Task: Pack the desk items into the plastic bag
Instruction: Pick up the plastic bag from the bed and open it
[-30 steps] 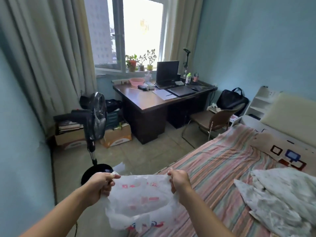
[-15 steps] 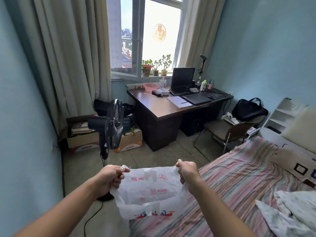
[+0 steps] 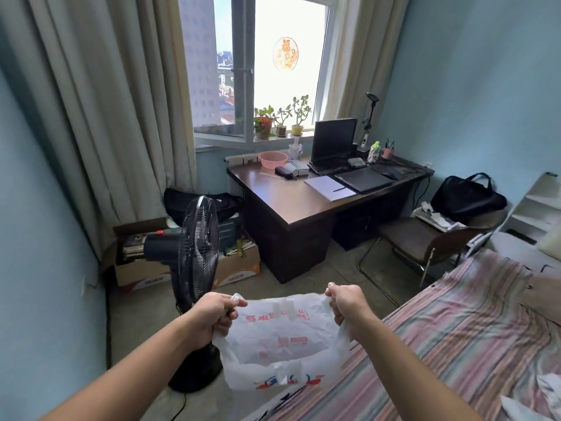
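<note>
A white plastic bag [image 3: 282, 344] with red print hangs stretched between my hands, its mouth held wide. My left hand [image 3: 215, 312] grips its left handle and my right hand [image 3: 344, 302] grips its right handle. Across the room stands a dark wooden desk [image 3: 288, 205]. On it lie a white notebook [image 3: 329, 187] with a pen, a closed black laptop [image 3: 365, 181], a pink bowl [image 3: 272, 159], a dark case [image 3: 283, 171] and a pink pen cup [image 3: 387, 152]. A black monitor [image 3: 334, 141] stands at the back of the desk.
A black standing fan [image 3: 194, 253] is just beyond my left hand. A striped bed [image 3: 455, 335] fills the right side. A chair [image 3: 425, 244] sits by the desk, with a black bag [image 3: 467, 196] behind it. Cardboard boxes [image 3: 139, 268] line the curtain wall.
The view has lifted and drawn closer to the desk. Both hands still hold the bag, now raised a little and pulled wider open.
</note>
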{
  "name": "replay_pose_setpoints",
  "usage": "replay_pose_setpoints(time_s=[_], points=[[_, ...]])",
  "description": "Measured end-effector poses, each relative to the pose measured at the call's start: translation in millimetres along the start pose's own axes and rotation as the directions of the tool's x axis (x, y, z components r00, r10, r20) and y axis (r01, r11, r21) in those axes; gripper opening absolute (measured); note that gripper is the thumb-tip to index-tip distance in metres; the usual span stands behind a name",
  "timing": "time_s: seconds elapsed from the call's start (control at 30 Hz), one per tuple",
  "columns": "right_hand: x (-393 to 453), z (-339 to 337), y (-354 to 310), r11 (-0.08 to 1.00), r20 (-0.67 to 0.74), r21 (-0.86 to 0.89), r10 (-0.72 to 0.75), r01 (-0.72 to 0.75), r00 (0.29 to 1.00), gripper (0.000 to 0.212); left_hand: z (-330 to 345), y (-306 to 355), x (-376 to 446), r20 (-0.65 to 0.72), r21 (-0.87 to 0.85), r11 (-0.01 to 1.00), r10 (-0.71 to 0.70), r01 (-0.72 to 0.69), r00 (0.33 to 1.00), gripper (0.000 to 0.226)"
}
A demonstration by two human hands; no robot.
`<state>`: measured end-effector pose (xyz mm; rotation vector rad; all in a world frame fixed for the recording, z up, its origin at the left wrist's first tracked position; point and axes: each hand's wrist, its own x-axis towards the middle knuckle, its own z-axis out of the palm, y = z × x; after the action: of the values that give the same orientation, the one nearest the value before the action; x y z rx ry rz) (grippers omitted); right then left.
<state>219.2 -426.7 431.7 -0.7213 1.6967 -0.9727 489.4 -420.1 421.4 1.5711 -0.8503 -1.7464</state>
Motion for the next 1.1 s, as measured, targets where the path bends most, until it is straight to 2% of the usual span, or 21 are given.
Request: replay_pose_setpoints(time_s=[0.13,0.47,0.8,1.1], points=[[40.9,7.2,-14.7,0.999,-0.006,0.012,0.033,-0.033,0.999,0.034,5.6,27.3,35.3,0.035,0.008,1.0,-0.006,0.006,0.999,0.026],[119.1,41.0,-65.9,0.999,-0.122,0.035,0.031,-0.027,0.992,0.035,-0.2,106.6,140.7,0.096,0.025,0.999,-0.028,0.026,0.995,0.025],[153.0,73.7,-117.8,0.995,-0.2,0.103,0.028,-0.007,0.979,0.033,-13.0,172.6,203.2,0.098,0.027,0.999,-0.037,0.034,0.994,0.029],[176.7,68.1,-142.8,0.998,-0.254,0.064,0.009,0.007,0.967,0.033,3.6,198.0,247.0,0.134,0.012,0.998,-0.061,0.06,0.989,0.028]])
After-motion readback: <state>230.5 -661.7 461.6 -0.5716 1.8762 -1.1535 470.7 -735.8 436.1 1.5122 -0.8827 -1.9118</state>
